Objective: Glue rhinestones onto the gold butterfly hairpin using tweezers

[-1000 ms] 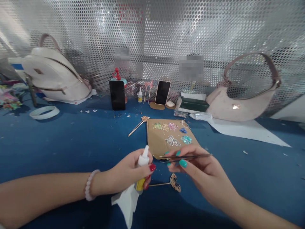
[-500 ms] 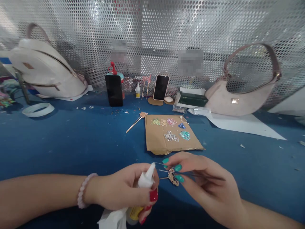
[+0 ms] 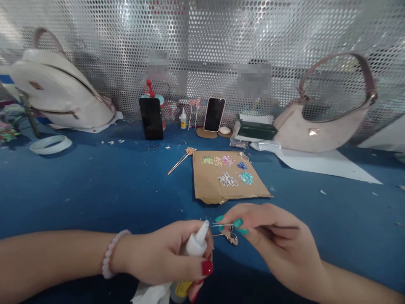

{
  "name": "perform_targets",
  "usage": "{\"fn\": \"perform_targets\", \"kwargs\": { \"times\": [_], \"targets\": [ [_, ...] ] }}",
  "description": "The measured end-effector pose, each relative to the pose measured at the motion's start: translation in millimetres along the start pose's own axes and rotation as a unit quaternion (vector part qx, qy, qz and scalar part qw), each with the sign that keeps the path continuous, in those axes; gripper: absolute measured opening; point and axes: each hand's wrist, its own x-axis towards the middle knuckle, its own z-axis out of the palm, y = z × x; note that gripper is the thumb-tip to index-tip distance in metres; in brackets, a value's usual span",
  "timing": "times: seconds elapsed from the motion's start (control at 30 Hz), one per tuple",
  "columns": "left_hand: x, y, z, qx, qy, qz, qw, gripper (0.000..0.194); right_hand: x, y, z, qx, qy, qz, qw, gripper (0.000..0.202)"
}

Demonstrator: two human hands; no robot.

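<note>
My left hand (image 3: 171, 257) is wrapped round a glue bottle (image 3: 196, 242) with a white nozzle, tilted up to the right; a white tissue (image 3: 152, 292) shows below that hand. In my right hand (image 3: 275, 245) thin metal tweezers are pinched, their tips (image 3: 218, 224) close to the nozzle. A gold filigree hairpin (image 3: 231, 237) shows just below the right fingertips, its prong pointing left; what holds it is hidden. Beyond the hands lies a cardboard sheet (image 3: 209, 183) with small piles of coloured gems, among them silver (image 3: 228, 179) and turquoise (image 3: 246, 178).
Another gold hairpin (image 3: 179, 163) lies left of the cardboard. Farther back stand two phones (image 3: 152, 119) (image 3: 214, 115), a small glue bottle (image 3: 183, 119) and a green box (image 3: 256, 130). A backpack (image 3: 60, 93) is at left, a handbag (image 3: 319, 126) at right, a tape roll (image 3: 50, 145) at front left.
The tweezers' tips have come closer together and lie more level beside the nozzle. The glue bottle has shifted slightly right and down.
</note>
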Motion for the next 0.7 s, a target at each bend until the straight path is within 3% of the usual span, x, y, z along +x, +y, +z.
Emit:
{"fn": "perform_targets", "kwargs": {
  "times": [0.2,0.5,0.6,0.7],
  "targets": [
    [-0.9,1.2,1.6,0.038,0.022,-0.035,0.998,0.04,4.4,5.1,3.4,0.156,0.019,0.142,0.977,0.007],
    [-0.9,2.2,-0.9,0.046,0.028,-0.064,0.996,0.044,9.2,6.6,6.7,0.325,0.025,0.303,0.895,0.012],
    [-0.7,-0.1,-3.4,-0.012,0.005,-0.04,0.999,0.038,9.6,7.1,6.9,0.331,0.024,0.308,0.892,0.012],
    [-0.4,-1.0,-5.0,-0.065,-0.026,-0.013,0.997,0.034,8.5,9.2,4.8,0.29,0.022,0.257,0.922,0.013]
  ]
}}
